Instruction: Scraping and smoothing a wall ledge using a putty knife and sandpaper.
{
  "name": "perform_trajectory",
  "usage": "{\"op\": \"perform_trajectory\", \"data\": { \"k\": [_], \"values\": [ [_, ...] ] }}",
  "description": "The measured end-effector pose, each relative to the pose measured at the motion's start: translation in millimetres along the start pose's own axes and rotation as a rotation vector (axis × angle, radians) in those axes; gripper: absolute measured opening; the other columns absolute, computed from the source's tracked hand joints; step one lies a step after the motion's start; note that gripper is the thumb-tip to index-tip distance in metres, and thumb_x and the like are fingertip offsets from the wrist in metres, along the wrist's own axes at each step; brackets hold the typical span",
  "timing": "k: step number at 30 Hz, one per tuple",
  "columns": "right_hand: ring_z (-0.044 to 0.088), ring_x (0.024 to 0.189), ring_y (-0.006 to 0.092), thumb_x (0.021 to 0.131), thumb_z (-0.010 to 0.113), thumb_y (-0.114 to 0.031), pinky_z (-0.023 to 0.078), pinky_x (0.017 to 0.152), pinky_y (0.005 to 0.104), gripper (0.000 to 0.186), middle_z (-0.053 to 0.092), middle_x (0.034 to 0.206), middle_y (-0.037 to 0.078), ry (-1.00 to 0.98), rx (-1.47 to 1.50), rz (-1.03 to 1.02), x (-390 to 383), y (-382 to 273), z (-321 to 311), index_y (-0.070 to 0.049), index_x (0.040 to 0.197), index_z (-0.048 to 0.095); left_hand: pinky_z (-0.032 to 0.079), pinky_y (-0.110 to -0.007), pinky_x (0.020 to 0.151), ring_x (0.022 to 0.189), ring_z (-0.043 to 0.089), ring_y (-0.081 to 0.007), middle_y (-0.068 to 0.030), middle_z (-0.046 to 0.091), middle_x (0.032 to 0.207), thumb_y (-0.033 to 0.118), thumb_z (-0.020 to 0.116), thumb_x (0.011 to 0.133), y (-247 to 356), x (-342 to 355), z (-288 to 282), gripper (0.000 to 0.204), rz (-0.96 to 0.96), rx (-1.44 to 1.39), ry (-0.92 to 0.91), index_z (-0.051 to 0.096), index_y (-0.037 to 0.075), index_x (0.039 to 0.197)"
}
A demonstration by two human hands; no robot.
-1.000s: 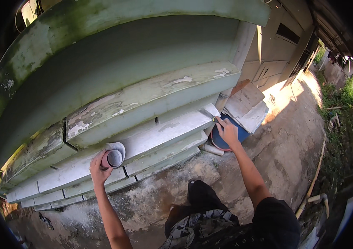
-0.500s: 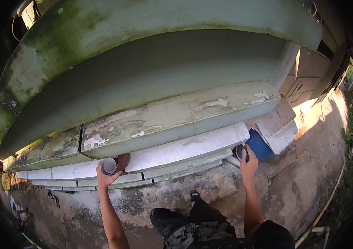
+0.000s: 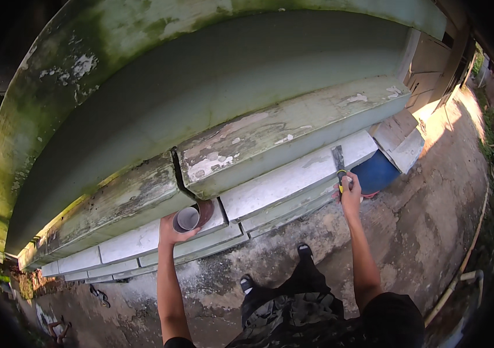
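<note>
My left hand point(image 3: 172, 231) is wrapped round a roll of reddish-brown and grey paper point(image 3: 188, 218) at the lower white ledge. In my right hand point(image 3: 350, 191) is a flat metal scraper point(image 3: 338, 156) with a black and yellow handle, its blade over the right part of the white ledge point(image 3: 276, 188). Just above runs a pale green ledge point(image 3: 316, 112) with peeling, mottled paint, split by a dark gap near my left hand.
A curved, mossy green wall point(image 3: 212, 52) arches above. A blue tub point(image 3: 374, 177) and leaning boards point(image 3: 404, 145) stand right of the steps. Below are cracked concrete ground point(image 3: 409, 243), sandals point(image 3: 99, 296) at lower left and pipes point(image 3: 470, 275) along the right verge.
The view has swung, so both hands appear further right in the picture. The scraper has shifted from the ledge's far right end slightly inward. The roll remains in my left hand.
</note>
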State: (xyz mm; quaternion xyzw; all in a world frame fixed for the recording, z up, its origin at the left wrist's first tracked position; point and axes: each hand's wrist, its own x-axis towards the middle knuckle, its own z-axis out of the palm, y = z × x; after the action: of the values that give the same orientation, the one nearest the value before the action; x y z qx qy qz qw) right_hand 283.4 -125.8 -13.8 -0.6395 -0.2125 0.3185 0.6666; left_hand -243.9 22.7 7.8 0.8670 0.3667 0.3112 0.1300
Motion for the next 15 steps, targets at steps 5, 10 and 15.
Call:
{"op": "perform_trajectory", "data": {
  "k": [5,10,15],
  "values": [
    [0.066,0.087,0.0327,0.097,0.057,-0.006,0.052,0.072,0.0416,0.029,0.063,0.105,0.016,-0.149,-0.630,-0.761,-107.5,11.8,103.3,-0.005,0.126,0.058,0.056,-0.038,0.083,0.088,0.071,-0.0273,-0.0158,0.073,0.098,0.034,0.092,0.056,-7.2,-4.1,2.5,0.064,-0.055,-0.277,0.047,0.069,-0.002,0.103],
    [0.064,0.095,0.0374,0.091,0.061,-0.004,0.052,0.080,0.0433,0.039,0.063,0.107,0.016,-0.323,-0.760,-0.668,-192.9,17.7,176.6,-0.012,0.129,0.065,0.056,-0.039,0.085,0.091,0.072,-0.0307,-0.0177,0.073,0.100,0.033,0.092,0.057,-9.3,-6.6,-4.9,0.065,0.019,-0.293,0.048,0.069,-0.002,0.107],
    [0.065,0.101,0.0345,0.083,0.064,-0.001,0.053,0.087,0.0440,0.048,0.064,0.110,0.019,-0.237,-1.042,-0.879,-196.7,42.7,181.5,-0.015,0.129,0.068,0.056,-0.040,0.085,0.092,0.072,-0.0315,-0.0181,0.073,0.101,0.035,0.091,0.059,-7.5,-7.1,-9.7,0.065,0.024,-0.322,0.060,0.068,-0.002,0.108]
  ]
}}
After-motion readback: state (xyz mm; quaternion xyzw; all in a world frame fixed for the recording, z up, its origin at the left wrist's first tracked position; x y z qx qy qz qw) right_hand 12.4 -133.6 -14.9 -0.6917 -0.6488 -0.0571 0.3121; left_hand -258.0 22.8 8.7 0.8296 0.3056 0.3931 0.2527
